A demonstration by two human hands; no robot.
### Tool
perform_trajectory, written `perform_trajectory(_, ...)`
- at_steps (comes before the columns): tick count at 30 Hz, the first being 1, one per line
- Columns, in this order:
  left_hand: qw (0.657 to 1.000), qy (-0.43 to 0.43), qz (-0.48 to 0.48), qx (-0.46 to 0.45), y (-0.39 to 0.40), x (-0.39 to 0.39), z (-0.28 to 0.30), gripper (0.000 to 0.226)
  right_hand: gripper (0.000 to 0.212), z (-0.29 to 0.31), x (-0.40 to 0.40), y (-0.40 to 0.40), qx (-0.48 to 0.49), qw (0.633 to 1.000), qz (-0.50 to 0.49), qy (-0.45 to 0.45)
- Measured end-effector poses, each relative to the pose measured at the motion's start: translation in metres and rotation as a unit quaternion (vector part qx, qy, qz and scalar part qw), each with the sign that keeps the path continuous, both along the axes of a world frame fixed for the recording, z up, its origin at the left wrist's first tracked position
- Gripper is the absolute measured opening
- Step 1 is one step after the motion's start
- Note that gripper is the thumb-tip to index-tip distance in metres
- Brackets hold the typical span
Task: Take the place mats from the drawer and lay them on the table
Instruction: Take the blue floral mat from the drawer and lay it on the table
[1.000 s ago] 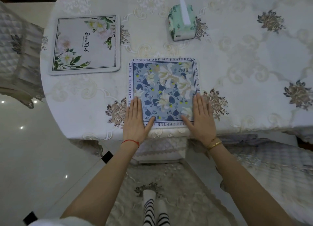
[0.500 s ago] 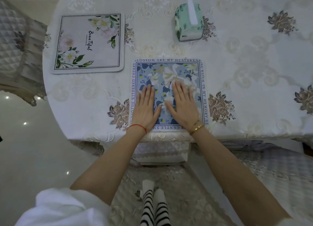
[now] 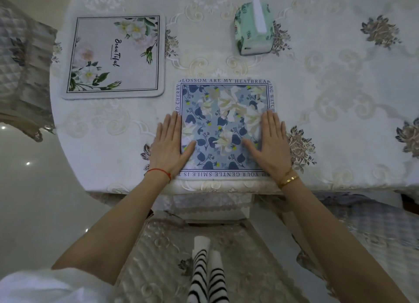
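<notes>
Fingers straight & flat on both hands, gripping nothing, just pressing down. Left hand lies palm-down across the left edge of the blue floral mat: fingers run along the border w/ part of the palm on the tablecloth, thumb angled out onto the blue print. Right hand mirrors it at the right edge, thumb pointing inward over the mat, fingers along the border strip. Red string on left wrist, gold bangle on right.

Blue mat sits flat at the near rim of the table, directly in front of the person, lettered border readable round the sides. 2nd mat, the white floral mat w/ script text, lies flat further back & to the left, apart from the blue one. Green tissue box stands beyond the blue mat, a white tissue sticking up. Striped socks visible below, on a patterned rug
</notes>
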State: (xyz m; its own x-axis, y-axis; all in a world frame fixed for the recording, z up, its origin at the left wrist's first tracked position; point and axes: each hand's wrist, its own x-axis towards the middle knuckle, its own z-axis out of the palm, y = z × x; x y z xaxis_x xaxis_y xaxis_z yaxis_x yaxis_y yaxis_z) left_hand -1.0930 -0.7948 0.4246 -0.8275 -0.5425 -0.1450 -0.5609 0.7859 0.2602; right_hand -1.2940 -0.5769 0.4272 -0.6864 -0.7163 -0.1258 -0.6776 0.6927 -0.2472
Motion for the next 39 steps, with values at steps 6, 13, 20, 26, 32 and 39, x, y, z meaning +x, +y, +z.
perform_trajectory(6, 1.000, 0.017, -0.013, 0.008, -0.013, -0.055, 0.000, 0.073, 0.087, 0.005, -0.033, -0.057, -0.011, 1.000, 0.007, 0.003)
perform_trajectory(13, 1.000, 0.017, -0.004, -0.009, -0.023, -0.079, -0.010, 0.079, 0.089, -0.009, -0.046, -0.080, 0.009, 1.000, 0.025, 0.016)
perform_trajectory(20, 1.000, 0.012, 0.025, -0.007, -0.027, -0.070, -0.008, 0.089, 0.094, -0.005, -0.055, -0.042, 0.020, 1.000, -0.002, 0.009)
perform_trajectory(26, 1.000, 0.012, -0.027, 0.007, 0.001, -0.016, 0.010, 0.080, 0.087, 0.001, -0.002, -0.005, 0.016, 1.000, 0.003, 0.024)
perform_trajectory(32, 1.000, -0.022, -0.009, 0.001, 0.038, 0.021, 0.000, 0.080, 0.086, -0.003, 0.032, 0.010, 0.009, 1.000, -0.011, 0.003)
perform_trajectory(39, 0.999, -0.034, -0.013, 0.020, 0.028, 0.029, 0.017, 0.086, 0.084, 0.009, 0.037, 0.039, 0.031, 0.999, -0.021, -0.014)
